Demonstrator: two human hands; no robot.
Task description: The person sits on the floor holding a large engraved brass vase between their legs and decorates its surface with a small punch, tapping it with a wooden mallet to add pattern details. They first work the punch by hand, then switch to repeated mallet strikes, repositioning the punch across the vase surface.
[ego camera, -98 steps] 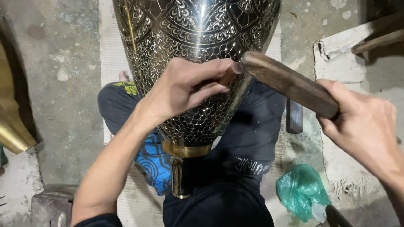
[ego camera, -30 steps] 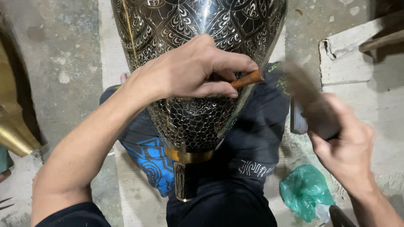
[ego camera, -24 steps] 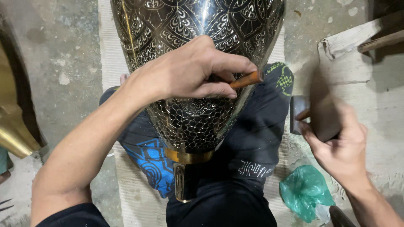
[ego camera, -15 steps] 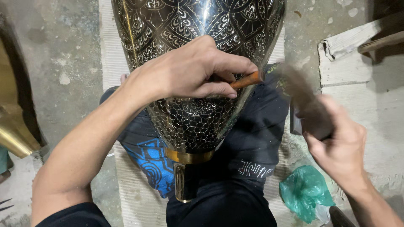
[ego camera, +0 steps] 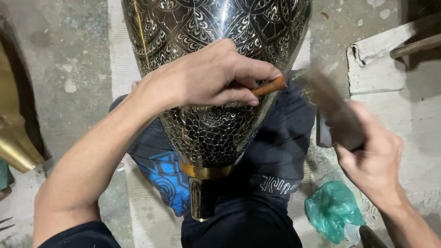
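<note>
The left hand [ego camera: 206,76] lies knuckles-up across the engraved metal vase [ego camera: 216,55], fingers closed around a copper-tipped chisel [ego camera: 271,86] pressed to the vase's right flank. The right hand [ego camera: 372,158], right of the vase, is clenched on a blurred wooden mallet [ego camera: 333,110]. The vase rests on the person's lap. A green plastic bag [ego camera: 333,216] lies below the right hand.

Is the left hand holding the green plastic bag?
No, the left hand grips a copper-coloured chisel against the engraved vase, while the green plastic bag lies on the floor, untouched.
</note>
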